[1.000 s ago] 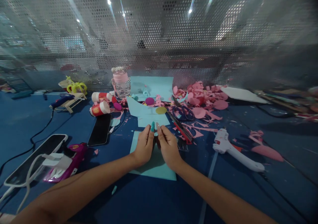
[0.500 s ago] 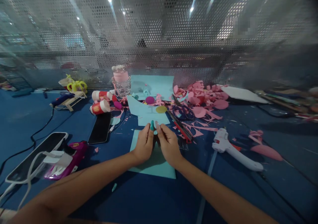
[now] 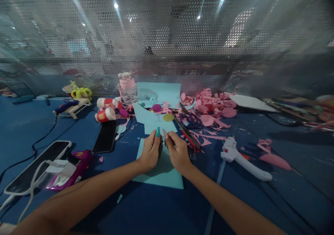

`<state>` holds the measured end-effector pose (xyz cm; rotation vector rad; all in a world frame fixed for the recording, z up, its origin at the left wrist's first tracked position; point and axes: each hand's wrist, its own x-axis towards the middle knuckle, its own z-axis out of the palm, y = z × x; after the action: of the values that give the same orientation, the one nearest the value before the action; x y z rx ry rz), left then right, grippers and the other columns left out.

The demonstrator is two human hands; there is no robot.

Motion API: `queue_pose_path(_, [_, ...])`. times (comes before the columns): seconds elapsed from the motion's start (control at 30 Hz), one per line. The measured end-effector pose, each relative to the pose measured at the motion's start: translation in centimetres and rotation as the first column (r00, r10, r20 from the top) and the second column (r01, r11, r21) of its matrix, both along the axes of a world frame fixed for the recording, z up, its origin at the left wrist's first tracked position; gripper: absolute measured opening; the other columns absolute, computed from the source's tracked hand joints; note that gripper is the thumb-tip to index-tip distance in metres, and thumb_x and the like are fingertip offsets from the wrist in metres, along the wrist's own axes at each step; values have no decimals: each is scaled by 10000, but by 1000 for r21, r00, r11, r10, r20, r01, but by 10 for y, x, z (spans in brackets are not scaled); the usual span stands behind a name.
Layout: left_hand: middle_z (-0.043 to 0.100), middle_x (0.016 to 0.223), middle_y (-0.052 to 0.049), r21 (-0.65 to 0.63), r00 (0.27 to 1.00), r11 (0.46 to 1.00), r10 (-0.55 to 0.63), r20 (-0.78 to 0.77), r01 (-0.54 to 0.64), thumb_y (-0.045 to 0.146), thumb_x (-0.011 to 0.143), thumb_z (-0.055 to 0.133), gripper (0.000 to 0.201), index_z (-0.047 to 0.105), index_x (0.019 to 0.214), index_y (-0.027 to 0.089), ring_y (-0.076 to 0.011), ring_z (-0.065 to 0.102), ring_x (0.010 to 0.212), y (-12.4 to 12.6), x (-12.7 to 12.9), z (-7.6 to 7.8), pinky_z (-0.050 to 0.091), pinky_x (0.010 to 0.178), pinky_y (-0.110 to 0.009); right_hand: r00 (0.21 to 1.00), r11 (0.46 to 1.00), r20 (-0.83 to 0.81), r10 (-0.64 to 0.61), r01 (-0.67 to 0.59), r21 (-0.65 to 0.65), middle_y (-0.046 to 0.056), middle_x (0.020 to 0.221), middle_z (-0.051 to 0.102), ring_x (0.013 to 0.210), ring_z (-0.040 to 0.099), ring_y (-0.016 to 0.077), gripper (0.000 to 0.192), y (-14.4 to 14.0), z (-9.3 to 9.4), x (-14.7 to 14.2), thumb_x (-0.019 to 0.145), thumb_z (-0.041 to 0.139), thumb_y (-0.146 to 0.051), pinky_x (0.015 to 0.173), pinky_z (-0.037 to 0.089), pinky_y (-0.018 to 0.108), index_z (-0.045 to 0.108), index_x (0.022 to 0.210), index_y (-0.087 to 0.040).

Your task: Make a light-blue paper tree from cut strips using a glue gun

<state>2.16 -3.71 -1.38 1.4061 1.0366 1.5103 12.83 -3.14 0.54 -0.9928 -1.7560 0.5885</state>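
Hands point(image 3: 164, 151) lower — (slightly) onto paper point(image 3: 159, 174).

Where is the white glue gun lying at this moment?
In the head view, the white glue gun lies on the blue table, to the right of the right hand, just below the pink paper scraps.

Flat rectangular light-teal paper sheet point(image 3: 163, 174) lies on blue worktop, near its front edge, centre; small dark strip-like piece point(image 3: 161, 145) upright above sheet's far edge, details unclear.
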Motion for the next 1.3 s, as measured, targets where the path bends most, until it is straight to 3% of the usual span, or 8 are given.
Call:
queue_pose_path(0.07, [307, 565, 57, -1, 1000, 1000, 4, 1, -4, 473, 865, 324, 320, 369, 724, 190, -72, 286, 470, 1, -1, 0, 241, 447, -219, 999, 999, -43, 17, -19, -42, -54, 533, 316, 486, 310, 85, 305, 2, -1, 0, 875, 376, -332, 489, 263, 227, 337, 601, -203])
queue_pose_path(0.27, [335, 581, 47, 93, 981, 996, 29, -192, -12, 418, 871, 350, 296, 352, 681, 191, -90, 305, 527, 1, -6, 2, 261, 514, -233, 994, 994, -105, 44, -54, -99, -58, 546, 275, 492, 271, 86, 320, 2, -4, -2, 877, 363, -381, 473, 249, 227, 327, 613, -203])
queue_pose_path(0.63, [402, 640, 20, 96, 965, 988, 137, -225, -118, 360, 874, 346, 235, 393, 715, 193, -109, 361, 577, -3, 0, 0, 292, 563, -251, 951, 965, -301, 71, -142, -220, -52, 572, 291, 502, 269, 87, 304, -3, -10, -12, 858, 383, -425, 462, 266, 220, 376, 648, -205])
queue_pose_path(0.77, [410, 642, 15, 46, 978, 993, 118, -173, -112, 402, 874, 330, 259, 414, 747, 192, -113, 363, 571, -6, 2, -3, 298, 561, -258, 938, 961, -340, 64, -150, -232, -50, 580, 283, 512, 260, 88, 296, -7, -10, -15, 856, 387, -423, 465, 260, 222, 392, 657, -204])
queue_pose_path(1.03, [451, 651, -6, 33, 983, 994, 106, -150, -102, 464, 864, 316, 325, 469, 794, 187, -125, 399, 579, -10, 4, -7, 348, 564, -264, 962, 987, -270, 49, -89, -137, -39, 568, 335, 516, 316, 103, 270, -12, -8, -16, 880, 349, -371, 490, 287, 231, 410, 672, -208])
queue_pose_path(1.3, [490, 743, -18, 195, 980, 979, 100, -171, -66, 442, 876, 306, 311, 492, 879, 193, -120, 474, 653, -2, -4, -4, 423, 618, -250, 980, 996, -187, 64, -75, -50, -60, 532, 281, 466, 282, 80, 277, -4, -8, -9, 879, 362, -299, 455, 264, 214, 328, 621, -206])
